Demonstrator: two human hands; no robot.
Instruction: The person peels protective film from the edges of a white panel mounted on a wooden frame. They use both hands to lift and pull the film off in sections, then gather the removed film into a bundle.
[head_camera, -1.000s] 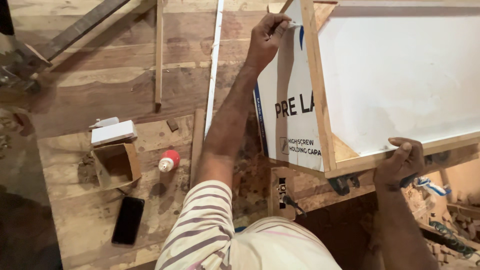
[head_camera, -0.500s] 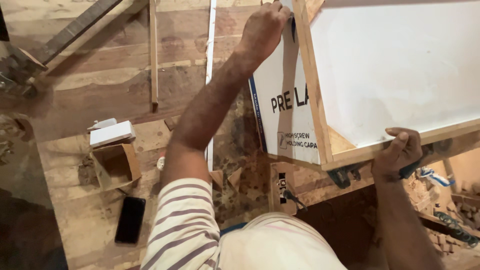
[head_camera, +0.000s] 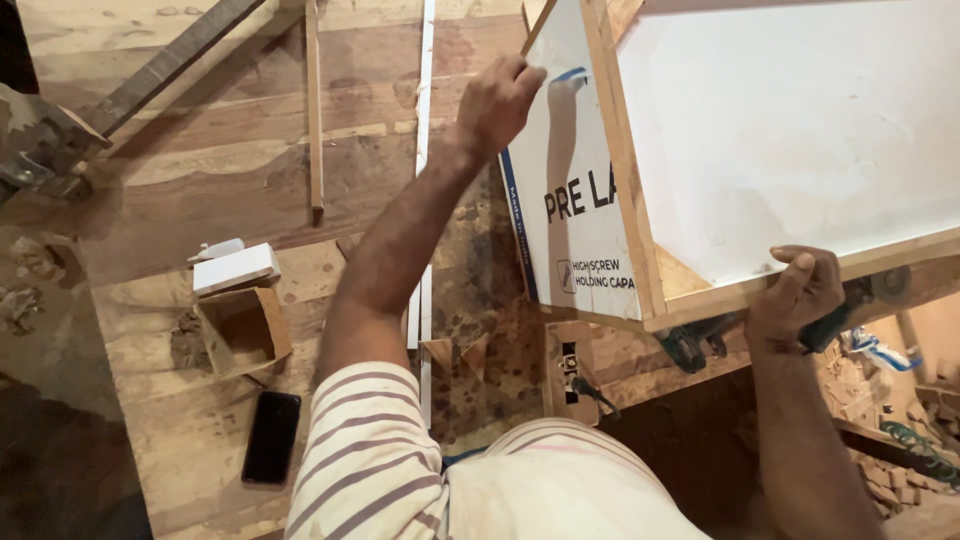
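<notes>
The stiff, bulky panel (head_camera: 780, 150) is clamped at its frame edge by the right hand (head_camera: 800, 295). Its far edge is pinched by the left hand (head_camera: 495, 100); likely light but unwieldy.

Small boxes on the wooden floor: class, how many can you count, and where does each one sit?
2. An open brown cardboard box lies left of the left arm, above the black phone. A closed white box lies just above it, apparently touching it. Others may be hidden under the arm.

Both hands grip a white wood-framed panel (head_camera: 790, 130), perhaps tilted.
</notes>
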